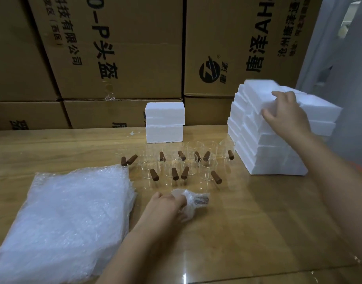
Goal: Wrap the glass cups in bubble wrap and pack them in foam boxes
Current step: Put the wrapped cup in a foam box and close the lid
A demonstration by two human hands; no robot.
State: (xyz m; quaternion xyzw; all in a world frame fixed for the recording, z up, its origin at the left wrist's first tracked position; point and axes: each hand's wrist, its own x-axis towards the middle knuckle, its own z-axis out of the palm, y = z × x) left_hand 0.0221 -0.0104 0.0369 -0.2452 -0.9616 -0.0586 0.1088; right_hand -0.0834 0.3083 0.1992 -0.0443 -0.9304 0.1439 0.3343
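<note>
My left hand (165,206) grips a glass cup wrapped in bubble wrap (194,201) that lies on the wooden table; its brown handle shows through the wrap. My right hand (286,115) holds the top white foam box (260,93) of a tall foam box stack (268,156) at the right, with the box tilted and slightly blurred. Several clear glass cups with brown wooden handles (176,167) stand in the middle of the table. A pile of bubble wrap sheets (63,222) lies at the left front.
Two closed foam boxes (164,121) are stacked at the back centre. Large cardboard cartons (114,58) form a wall behind the glossy wooden table (258,232).
</note>
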